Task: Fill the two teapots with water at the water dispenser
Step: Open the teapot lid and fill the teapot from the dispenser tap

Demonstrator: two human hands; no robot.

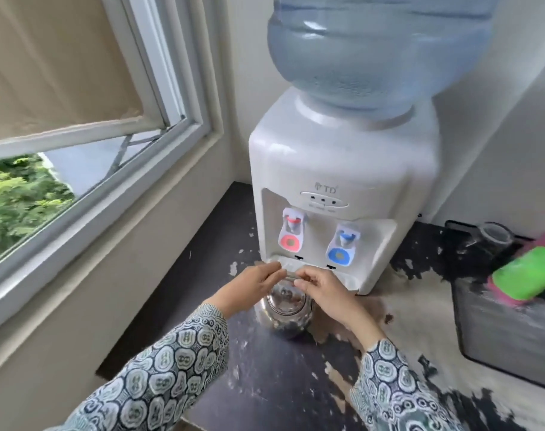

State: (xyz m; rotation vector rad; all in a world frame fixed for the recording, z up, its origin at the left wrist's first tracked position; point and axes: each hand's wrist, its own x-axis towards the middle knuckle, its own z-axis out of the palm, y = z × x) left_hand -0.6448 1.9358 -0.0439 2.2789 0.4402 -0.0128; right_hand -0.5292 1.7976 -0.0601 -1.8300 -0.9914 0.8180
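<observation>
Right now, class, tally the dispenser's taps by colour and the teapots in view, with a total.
Red tap: 1
Blue tap: 1
Steel teapot: 1
Total: 3

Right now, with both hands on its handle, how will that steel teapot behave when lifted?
The teapot is round-bellied shiny metal, so probably rigid and slick. It hangs from a thin handle that the left hand and right hand pinch, so it may swing. Its fill level cannot be seen; its weight is uncertain.

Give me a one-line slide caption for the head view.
Both hands grip a steel teapot's handle before the water dispenser, below its red tap.
</observation>
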